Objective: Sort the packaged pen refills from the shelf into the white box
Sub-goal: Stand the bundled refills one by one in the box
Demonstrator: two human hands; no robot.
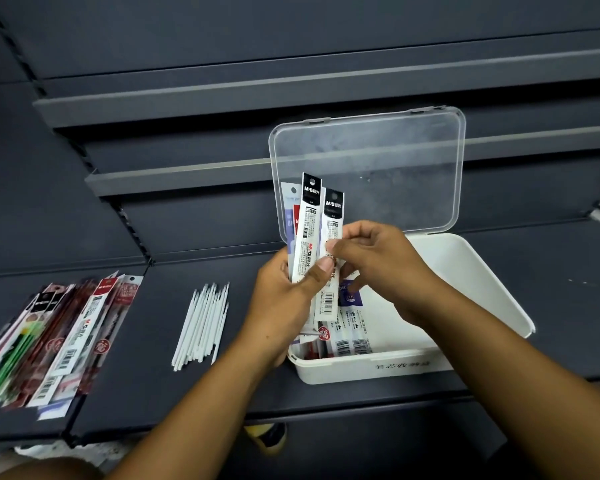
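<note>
Dark shelf point(146, 323): left hand point(284, 303) and right hand point(378, 268) pinch M&G-labelled refill packs point(309, 220) over white box point(458, 268).

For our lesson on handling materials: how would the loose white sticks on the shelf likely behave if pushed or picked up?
The white sticks look thin and round, so a push would probably roll and scatter them. Nothing binds them, so they may slip apart when lifted. Slender, so probably light.

Matt dark shelf, plastic box, glossy packets

The white box point(465, 271) looks smooth plastic, its lid point(395, 161) clear and slightly hazy; the refill packets point(312, 223) are shiny film; the shelf point(153, 375) looks matt grey.
</note>
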